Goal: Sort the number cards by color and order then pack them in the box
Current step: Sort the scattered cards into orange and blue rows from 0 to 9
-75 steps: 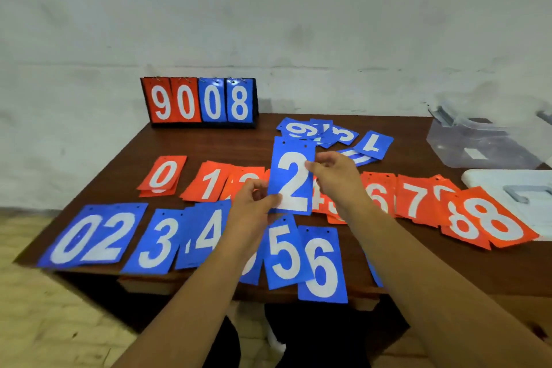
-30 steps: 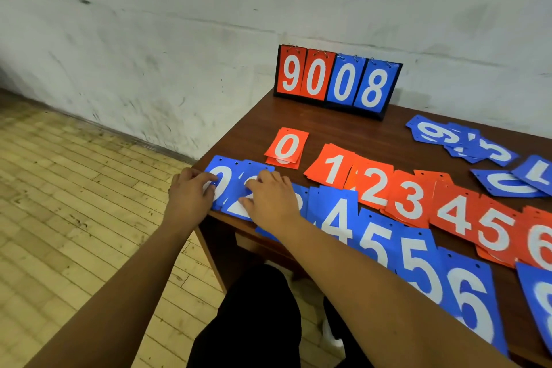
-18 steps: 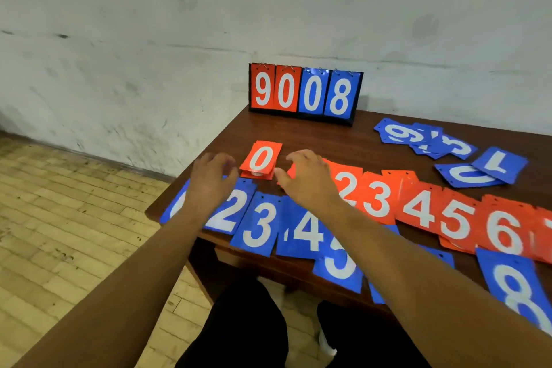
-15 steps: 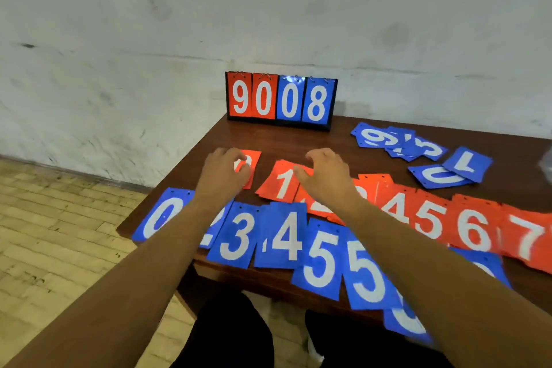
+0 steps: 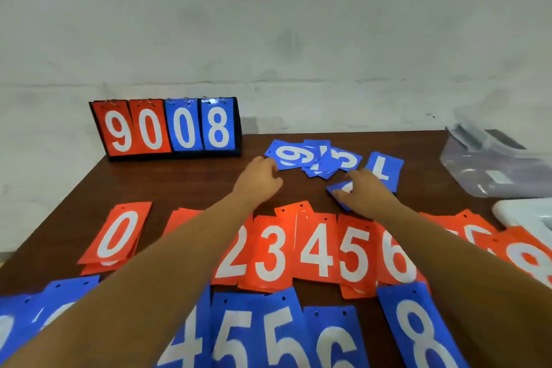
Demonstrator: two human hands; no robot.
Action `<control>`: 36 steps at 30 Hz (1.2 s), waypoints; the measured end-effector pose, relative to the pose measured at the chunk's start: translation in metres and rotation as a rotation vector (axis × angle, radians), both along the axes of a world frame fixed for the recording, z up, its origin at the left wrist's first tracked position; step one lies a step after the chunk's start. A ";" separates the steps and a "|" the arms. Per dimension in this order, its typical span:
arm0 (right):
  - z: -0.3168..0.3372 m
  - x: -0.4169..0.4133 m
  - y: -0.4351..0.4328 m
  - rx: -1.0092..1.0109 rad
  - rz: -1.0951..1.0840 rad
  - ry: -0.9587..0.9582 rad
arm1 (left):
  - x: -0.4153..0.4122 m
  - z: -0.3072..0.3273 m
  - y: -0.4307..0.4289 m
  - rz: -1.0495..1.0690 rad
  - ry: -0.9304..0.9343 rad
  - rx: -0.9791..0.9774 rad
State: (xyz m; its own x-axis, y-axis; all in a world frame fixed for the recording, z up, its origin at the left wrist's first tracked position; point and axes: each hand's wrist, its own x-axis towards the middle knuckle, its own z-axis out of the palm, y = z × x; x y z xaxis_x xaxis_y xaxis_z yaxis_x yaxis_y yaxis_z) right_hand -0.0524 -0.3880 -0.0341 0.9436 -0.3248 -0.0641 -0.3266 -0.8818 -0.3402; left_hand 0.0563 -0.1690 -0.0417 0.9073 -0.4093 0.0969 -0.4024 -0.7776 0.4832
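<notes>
Table [image 5: 185, 185]: dark brown wood set against a pale wall; all the cards lie on it.
Red cards [image 5: 270, 251]: an overlapping row across the middle, reading 0, 2, 3, 4, 5, 6 and 8 from left to right; the arms hide others.
Blue cards [image 5: 283, 334]: a row along the near edge, reading 4, 5, 5, 6, 8; the leftmost digits are cut off.
Scoreboard [image 5: 167, 128]: upright at the far left, its flip cards reading 9 0 in red and 0 8 in blue.
Clear plastic box [image 5: 493, 164]: far right, well apart from both hands; a small label on it is too blurred to read.
White lid [image 5: 525, 215]: at the right edge, just nearer than the box.
Loose blue pile [image 5: 316, 158]: far centre, unsorted, with an upside-down 9 on top at its left.
Blue 7 card [image 5: 385, 169]: upside down, just right of the pile.
Left hand [image 5: 258, 181]: fingers curled, at the left edge of the pile's 9; I cannot tell whether it grips that card.
Right hand [image 5: 363, 191]: just nearer than the pile and the 7, its thumb and curled fingers pinching a card.
Blue card [image 5: 340, 188]: in the right hand's pinch, its digit mostly hidden.
</notes>
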 end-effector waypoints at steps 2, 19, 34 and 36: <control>-0.010 0.006 -0.010 0.015 0.001 0.046 | 0.024 -0.012 -0.016 -0.026 -0.014 0.050; -0.030 0.012 -0.020 -0.050 -0.012 -0.184 | 0.062 -0.035 -0.020 -0.510 -0.792 0.296; -0.024 0.048 -0.059 0.193 -0.646 -0.026 | -0.046 0.035 0.019 -0.039 0.133 -0.664; -0.028 0.044 -0.066 0.241 -0.636 -0.164 | -0.052 0.034 0.021 -0.007 0.168 -0.669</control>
